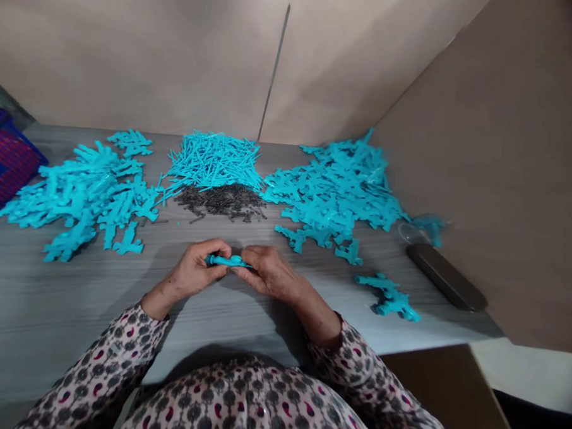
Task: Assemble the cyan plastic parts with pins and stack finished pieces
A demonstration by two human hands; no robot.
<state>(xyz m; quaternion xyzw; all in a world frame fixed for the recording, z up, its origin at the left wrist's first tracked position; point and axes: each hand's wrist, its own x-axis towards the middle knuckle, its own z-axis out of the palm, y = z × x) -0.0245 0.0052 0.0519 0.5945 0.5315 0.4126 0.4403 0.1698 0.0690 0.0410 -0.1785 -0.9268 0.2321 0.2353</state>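
Note:
Near the middle of the table, my left hand [203,264] and my right hand [269,271] meet around a turquoise plastic toy-gun part [230,261]. My left fingers pinch one end of it, and my right fingers close on the other, hiding that end. Beyond my hands lies a low heap of small dark metal pins or springs [224,200], too fine to tell which. Behind it is a pile of thin turquoise sticks [215,161]. Turquoise gun-shaped pieces are heaped in a left pile [78,189] and a right pile [334,188].
A few turquoise pieces [389,297] lie apart to the right, near a dark brown elongated case [447,276]. A blue and red basket [11,158] stands at the far left. Panels border the grey table [195,337] behind and right. Below its right edge sits a cardboard box [453,392].

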